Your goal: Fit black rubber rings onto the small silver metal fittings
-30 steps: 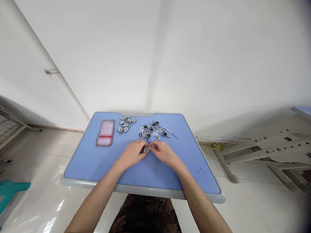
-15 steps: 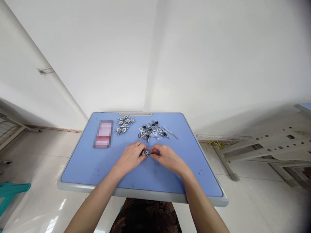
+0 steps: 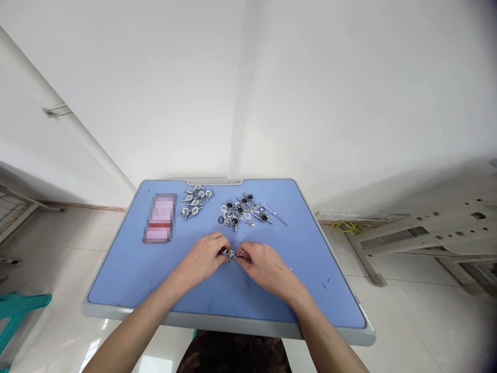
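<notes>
Near the middle of the blue table [image 3: 155, 290], my left hand [image 3: 205, 257] pinches a small metal part [image 3: 229, 254] with an oval flange. My right hand [image 3: 264, 262] is closed just right of it, its fingertips gripping something small, thin and partly clear that I cannot make out. Beyond my hands lies a loose pile of metal parts, rings and black-capped pieces [image 3: 239, 210]. A group of flanged metal parts [image 3: 195, 201] sits farther left. Beside the pile, on its right, is a thin clear-handled tool [image 3: 276, 213].
A flat pink item [image 3: 160, 217], blurred, lies at the table's left. Behind the table stands a white wall [image 3: 174, 103]. A teal stool [image 3: 19, 311] is on the floor at left; a beige metal frame [image 3: 419, 238] and yellow cord [image 3: 345, 227] are at right.
The camera view has shifted slightly. Both hands, with the small metal part between them, are a little nearer the table's front edge, and both stay closed.
</notes>
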`<state>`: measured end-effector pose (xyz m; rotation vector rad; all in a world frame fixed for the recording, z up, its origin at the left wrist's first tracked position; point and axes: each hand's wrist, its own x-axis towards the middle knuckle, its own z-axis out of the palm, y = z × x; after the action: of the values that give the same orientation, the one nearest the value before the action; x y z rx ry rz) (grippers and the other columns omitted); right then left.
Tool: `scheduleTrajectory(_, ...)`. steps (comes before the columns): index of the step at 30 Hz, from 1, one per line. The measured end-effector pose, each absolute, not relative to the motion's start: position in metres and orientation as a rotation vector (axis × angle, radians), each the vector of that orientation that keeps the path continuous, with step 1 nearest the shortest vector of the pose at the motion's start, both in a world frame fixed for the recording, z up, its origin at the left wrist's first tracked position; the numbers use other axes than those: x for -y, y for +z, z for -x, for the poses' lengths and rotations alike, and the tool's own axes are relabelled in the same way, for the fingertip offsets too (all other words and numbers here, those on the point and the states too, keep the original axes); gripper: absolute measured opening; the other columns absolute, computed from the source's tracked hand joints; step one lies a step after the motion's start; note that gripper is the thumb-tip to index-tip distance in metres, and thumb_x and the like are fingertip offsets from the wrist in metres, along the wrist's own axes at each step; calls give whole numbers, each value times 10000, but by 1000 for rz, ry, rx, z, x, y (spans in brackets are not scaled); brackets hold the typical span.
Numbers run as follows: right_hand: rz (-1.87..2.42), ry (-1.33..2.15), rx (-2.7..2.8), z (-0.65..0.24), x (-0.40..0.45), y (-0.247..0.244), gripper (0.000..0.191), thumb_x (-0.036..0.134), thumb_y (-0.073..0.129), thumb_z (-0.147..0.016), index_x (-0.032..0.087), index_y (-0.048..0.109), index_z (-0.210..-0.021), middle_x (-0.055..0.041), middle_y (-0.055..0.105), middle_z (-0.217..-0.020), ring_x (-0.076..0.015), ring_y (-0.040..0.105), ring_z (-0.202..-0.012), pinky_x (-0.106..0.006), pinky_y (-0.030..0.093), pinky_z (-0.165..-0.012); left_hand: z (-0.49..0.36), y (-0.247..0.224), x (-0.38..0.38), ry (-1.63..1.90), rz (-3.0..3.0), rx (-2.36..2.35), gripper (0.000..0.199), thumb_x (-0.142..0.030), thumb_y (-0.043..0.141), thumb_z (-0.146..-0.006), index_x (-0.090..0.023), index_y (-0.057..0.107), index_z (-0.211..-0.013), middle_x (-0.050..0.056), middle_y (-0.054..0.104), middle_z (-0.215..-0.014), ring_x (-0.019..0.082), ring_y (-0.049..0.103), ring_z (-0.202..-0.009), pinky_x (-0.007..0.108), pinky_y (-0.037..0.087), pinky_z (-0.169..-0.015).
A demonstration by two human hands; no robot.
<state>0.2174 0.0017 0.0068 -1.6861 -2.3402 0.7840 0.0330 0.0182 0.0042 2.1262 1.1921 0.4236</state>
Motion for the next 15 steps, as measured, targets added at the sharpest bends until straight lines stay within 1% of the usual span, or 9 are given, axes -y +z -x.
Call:
scheduleTrajectory(4,1668,780,2342,-217,0,4,140,151,480,-839,189,529,-713,-1,592,-658,-127,482,-592,-258,234,-552,-29,3,-19,431,-2126,-1155,97,-98,577,-813,-183,613,-842,10,607,-887,161,566,-851,263,432,-737)
scheduleTrajectory(7,1684,790,2339,-217,1,4,139,159,478,-845,189,524,-718,-1,598,-667,-124,475,-587,-261,233,-551,-25,0,-17,475,-2129,-1118,127,-92,567,-827,-192,623,-880,13,613,-936,157,566,-886,265,435,-775)
scheduleTrajectory(12,1681,822,2375,-215,4,6,135,161,485,-843,195,514,-716,-1,600,-667,-128,488,-580,-262,245,-547,-20,-6,-14,510,-2075,-1070,139,-108,578,-833,-209,629,-915,21,609,-991,161,568,-938,273,445,-836)
scheduleTrajectory(15,1665,819,2420,-214,6,6,131,158,485,-843,202,500,-721,1,603,-680,-132,502,-578,-262,246,-540,-19,-6,-13,507,-2056,-1046,145,-98,584,-829,-206,628,-914,19,605,-991,155,566,-929,269,446,-839)
